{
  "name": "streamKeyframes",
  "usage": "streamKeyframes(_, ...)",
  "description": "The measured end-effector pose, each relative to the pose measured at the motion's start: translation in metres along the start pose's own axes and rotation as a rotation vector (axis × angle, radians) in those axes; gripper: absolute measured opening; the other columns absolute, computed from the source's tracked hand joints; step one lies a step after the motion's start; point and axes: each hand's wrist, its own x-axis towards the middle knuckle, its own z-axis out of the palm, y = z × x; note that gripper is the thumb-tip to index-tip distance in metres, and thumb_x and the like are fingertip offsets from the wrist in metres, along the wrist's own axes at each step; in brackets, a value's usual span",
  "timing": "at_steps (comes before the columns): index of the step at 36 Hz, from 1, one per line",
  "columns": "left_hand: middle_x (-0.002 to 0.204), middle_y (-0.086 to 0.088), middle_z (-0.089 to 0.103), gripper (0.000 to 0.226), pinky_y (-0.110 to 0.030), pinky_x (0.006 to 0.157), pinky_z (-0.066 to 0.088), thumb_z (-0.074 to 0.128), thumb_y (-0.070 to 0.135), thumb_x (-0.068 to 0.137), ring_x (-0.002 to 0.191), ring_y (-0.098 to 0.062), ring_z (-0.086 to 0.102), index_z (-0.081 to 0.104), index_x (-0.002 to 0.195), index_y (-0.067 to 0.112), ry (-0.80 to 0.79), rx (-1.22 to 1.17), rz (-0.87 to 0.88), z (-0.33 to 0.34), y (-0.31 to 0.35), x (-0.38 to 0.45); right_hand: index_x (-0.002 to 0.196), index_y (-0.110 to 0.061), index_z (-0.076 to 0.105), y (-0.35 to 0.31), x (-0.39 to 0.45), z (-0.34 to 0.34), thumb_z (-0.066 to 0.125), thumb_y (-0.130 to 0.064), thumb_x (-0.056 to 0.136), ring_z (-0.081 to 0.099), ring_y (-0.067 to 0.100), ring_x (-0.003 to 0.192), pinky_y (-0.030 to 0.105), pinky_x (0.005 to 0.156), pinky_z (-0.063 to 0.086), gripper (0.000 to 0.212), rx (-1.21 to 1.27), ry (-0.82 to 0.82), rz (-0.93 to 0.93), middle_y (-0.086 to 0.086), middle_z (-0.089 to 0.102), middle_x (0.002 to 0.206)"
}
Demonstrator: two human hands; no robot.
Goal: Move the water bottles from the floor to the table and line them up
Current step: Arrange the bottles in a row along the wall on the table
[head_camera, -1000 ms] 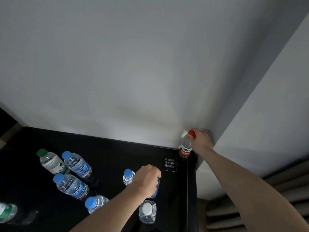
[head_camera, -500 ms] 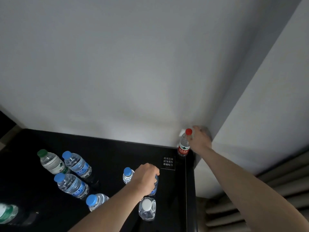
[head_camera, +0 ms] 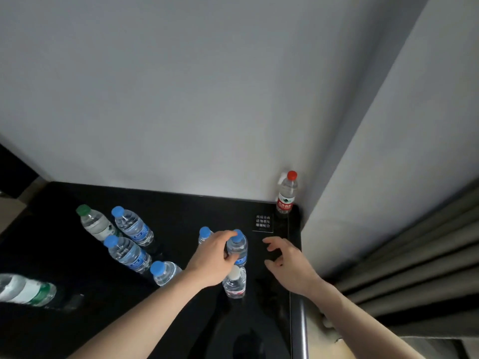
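**Bottles lining up on the counter**

Head view: left hand (head_camera: 216, 257) is gripping a blue-capped bottle (head_camera: 237, 248) upright on the black counter (head_camera: 181, 203); right hand (head_camera: 286, 261) is hovering beside it, fingers spread, holding nothing. A red-capped bottle (head_camera: 287, 195) is standing in the far right corner. Judging the step, sliding the gripped bottle toward that corner, kept upright, would be extending the row. Counting: five blue caps, one white, one red, one green, plus one bottle lying at the left edge.
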Motion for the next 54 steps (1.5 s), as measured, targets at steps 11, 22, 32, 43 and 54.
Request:
streamKeyframes(11,0.099,0.018,0.056,0.021,-0.027,0.079,0.053,0.061,0.035,0.092,0.083,-0.004,0.059,0.061,0.113,0.037,0.033,0.000,-0.039,0.004,-0.001,-0.047,0.125,-0.036,0.058,-0.018,-0.015,0.028,0.065,-0.011,0.085,0.066,0.007,0.085,0.029,0.083,0.056,0.047,0.020,0.063,-0.048,-0.016,0.053,0.125)
streamKeyframes(22,0.124,0.016,0.059,0.036,-0.029,0.085,0.054,0.063,0.036,0.095,0.100,-0.010,0.063,0.059,0.131,0.036,-0.018,0.087,0.060,0.012,0.006,-0.051,0.148,-0.036,0.041,-0.049,0.040,0.017,0.059,-0.007,0.095,0.057,0.016,0.119,0.031,0.096,0.051,0.064,-0.327,-0.125,-0.316,-0.011,0.036,0.152)
streamKeyframes(32,0.093,0.006,0.064,0.030,-0.032,0.067,0.049,0.059,0.015,0.086,0.068,-0.004,0.047,0.041,0.077,0.037,0.007,0.073,-0.004,0.020,0.006,-0.042,0.137,-0.039,0.050,-0.042,0.045,0.021,0.057,-0.015,0.098,0.061,0.017,0.108,0.033,0.089,0.054,0.047,-0.435,-0.031,-0.279,-0.014,0.054,0.129)
streamKeyframes(43,0.111,0.020,0.066,0.026,-0.026,0.085,0.053,0.069,0.030,0.092,0.095,-0.005,0.063,0.067,0.117,0.037,0.018,-0.032,-0.030,0.020,-0.001,-0.041,0.121,-0.027,0.057,-0.029,0.042,-0.018,0.057,-0.048,0.096,0.059,0.015,0.096,0.031,0.081,0.047,0.033,-0.504,0.056,-0.101,-0.009,0.060,0.112)
streamKeyframes(54,0.109,0.015,0.063,0.029,-0.028,0.082,0.054,0.064,0.031,0.095,0.095,-0.007,0.062,0.063,0.123,0.036,0.045,0.011,0.034,0.019,0.000,-0.047,0.108,-0.034,0.054,-0.017,0.029,-0.021,0.061,-0.048,0.093,0.057,0.009,0.085,0.026,0.074,0.044,0.022,-0.422,0.093,-0.045,-0.013,0.059,0.099)
